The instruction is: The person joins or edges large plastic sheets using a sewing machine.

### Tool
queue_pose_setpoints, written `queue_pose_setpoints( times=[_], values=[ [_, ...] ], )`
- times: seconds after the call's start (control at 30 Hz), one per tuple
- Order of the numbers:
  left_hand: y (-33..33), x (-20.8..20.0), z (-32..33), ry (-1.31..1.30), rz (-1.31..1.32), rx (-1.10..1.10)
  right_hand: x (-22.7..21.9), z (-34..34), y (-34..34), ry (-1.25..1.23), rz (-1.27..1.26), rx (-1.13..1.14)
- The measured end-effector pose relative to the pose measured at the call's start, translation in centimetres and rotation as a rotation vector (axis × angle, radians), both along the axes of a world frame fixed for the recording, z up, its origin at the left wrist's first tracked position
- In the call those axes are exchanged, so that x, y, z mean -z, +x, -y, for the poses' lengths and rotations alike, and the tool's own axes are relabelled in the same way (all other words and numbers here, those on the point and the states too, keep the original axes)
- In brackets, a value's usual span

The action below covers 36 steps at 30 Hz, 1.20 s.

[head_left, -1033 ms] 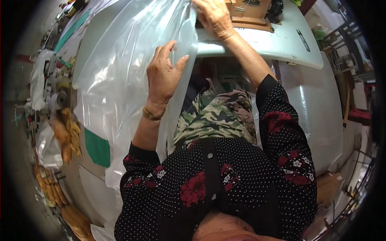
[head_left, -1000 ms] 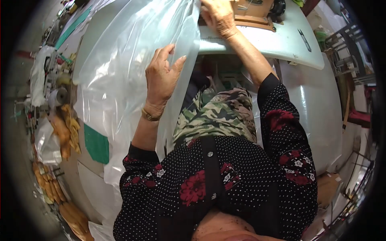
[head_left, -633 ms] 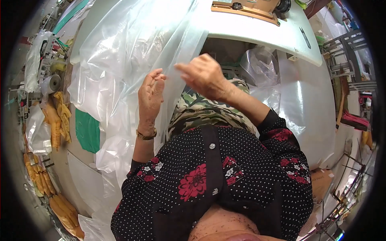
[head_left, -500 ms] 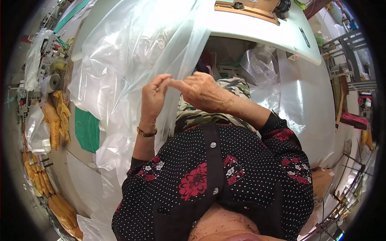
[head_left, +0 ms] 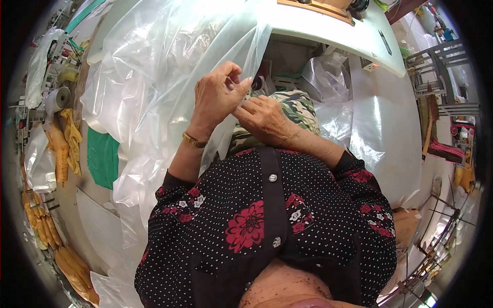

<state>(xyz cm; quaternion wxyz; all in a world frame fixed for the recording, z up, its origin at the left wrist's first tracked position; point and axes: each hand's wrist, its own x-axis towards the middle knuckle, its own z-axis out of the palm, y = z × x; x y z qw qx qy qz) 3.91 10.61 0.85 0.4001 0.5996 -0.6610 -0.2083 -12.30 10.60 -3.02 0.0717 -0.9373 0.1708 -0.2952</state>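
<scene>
My left hand [head_left: 214, 98] is raised above my lap, its fingers loosely bent and the thumb apart from them; nothing shows between them. Just below and to its right, my right hand [head_left: 265, 120] has its fingers closed in a pinch, close to the left palm. What it pinches, if anything, is too small to make out. Beside both hands, a large clear plastic sheet [head_left: 154, 77] drapes from the white table [head_left: 328, 31] down to the left of my lap. Its right edge runs down behind my left hand.
A wooden-based device [head_left: 321, 9] and a dark slim tool [head_left: 385, 42] lie on the tabletop. More clear plastic [head_left: 380, 128] hangs at the right. Leftward are a green piece [head_left: 102, 158], a roll [head_left: 61, 97] and yellow-orange bundles [head_left: 74, 272]. Metal racks [head_left: 441, 66] stand far right.
My left hand has moved up and right, turning, with its thumb parting from the fingers. My right hand has dropped slightly, its fingers drawn in. The view has shifted a little.
</scene>
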Motion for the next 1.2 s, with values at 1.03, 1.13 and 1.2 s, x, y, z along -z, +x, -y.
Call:
queue_pose_setpoints(
  times=[1.03, 1.13, 1.2],
  values=[
    [0.4, -1.3, -0.6, -0.008, 0.0, 0.082, -0.4, 0.2, 2.1, -0.021, 0.082, -0.16],
    [0.7, -0.7, -0.5, 0.06, -0.11, 0.071, -1.5, 0.8, 2.1, -0.068, 0.044, -0.219],
    [1.4, 0.1, 0.0, 0.054, -0.195, 0.02, -1.7, 1.7, 1.7, -0.088, 0.046, -0.264]
  ],
)
